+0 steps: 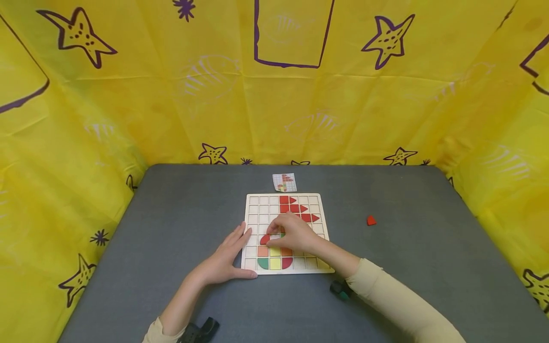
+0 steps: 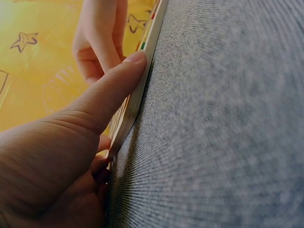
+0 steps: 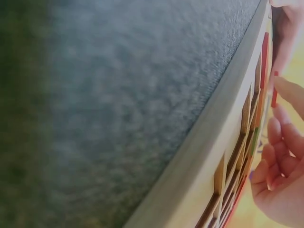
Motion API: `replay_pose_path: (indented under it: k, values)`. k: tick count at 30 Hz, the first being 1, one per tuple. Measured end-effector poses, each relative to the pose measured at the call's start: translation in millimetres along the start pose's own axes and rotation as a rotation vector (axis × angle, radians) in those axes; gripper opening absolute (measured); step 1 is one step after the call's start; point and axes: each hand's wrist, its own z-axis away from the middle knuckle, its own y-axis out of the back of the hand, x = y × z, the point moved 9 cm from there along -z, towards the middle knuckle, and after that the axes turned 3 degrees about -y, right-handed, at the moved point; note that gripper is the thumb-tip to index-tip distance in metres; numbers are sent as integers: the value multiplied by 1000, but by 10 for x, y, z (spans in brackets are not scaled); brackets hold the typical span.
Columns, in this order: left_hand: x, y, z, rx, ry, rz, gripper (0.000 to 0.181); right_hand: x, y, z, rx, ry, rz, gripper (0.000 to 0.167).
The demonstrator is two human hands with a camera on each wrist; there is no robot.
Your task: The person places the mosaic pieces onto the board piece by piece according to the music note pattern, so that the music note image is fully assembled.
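A square wooden grid board (image 1: 254,209) lies on the dark table, with coloured tiles in some of its cells. My right hand (image 1: 296,232) is over the board and pinches a thin red quarter-round tile (image 1: 264,239) between thumb and fingertips. In the right wrist view, this red tile (image 3: 275,89) is held edge-on, just off the board's surface. My left hand (image 1: 220,262) rests at the board's lower left corner, fingers stretched along the left side. Its thumb (image 2: 111,90) lies straight against the near edge in the left wrist view. My right hand covers some cells.
Behind the board lies a small pattern card (image 1: 285,182) showing a coloured figure on a grid. One loose red tile (image 1: 371,220) is on the table to the right. Yellow cloth (image 1: 266,119) printed with starfish hangs behind and at both sides.
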Motion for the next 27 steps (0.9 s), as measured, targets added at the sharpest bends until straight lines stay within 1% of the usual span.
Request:
replay_pose_path:
  k: [4, 14, 21, 27]
  values:
    - [7, 2, -3, -5, 1, -1, 111, -8, -31, -40, -20, 5, 31, 21]
    - [4, -2, -5, 1, -2, -2, 111, -34, -63, -52, -50, 29, 30, 18]
    - [28, -2, 0, 2, -10, 9, 110, -46, -73, -51, -36, 33, 31, 17]
    - [17, -3, 2, 1, -8, 4, 110, -80, -75, -43, -30, 34, 28, 16]
